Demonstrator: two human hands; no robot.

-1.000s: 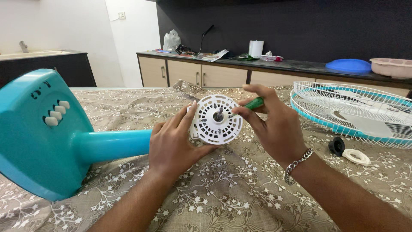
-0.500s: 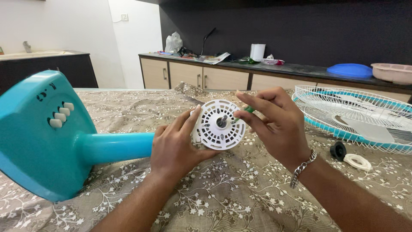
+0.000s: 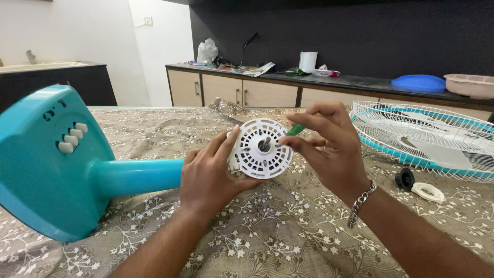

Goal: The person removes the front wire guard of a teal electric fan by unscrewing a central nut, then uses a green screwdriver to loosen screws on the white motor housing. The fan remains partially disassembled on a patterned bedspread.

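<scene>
- The left hand (image 3: 208, 175) is wrapping around the side of the white round motor cover (image 3: 261, 148). Its fingers are pressing together on the rim, so the cover is staying steady and facing the person.
- The right hand (image 3: 329, 149) is pinching a green screwdriver (image 3: 295, 129) between thumb and fingers. The tip is pointing at the front of the cover, near the metal shaft (image 3: 264, 144) in the middle. It looks like the tip is sitting in a small hole there, but it is too small to tell for sure.
- The motor cover is sitting at the end of the blue fan stand (image 3: 56, 159). The stand is lying on its side on the flowery cloth (image 3: 267, 231), so the front of the motor is easy to reach.
- The white wire fan guard (image 3: 427, 136) with the see-through blade in it is lying flat, well apart to the right, out of the way of the hands.
- A black knob (image 3: 404, 178) and a white ring (image 3: 427, 192) are resting on the cloth just beside the guard, close together so they are easy to find.
- A silver bracelet (image 3: 362, 202) is hanging on the right wrist.
</scene>
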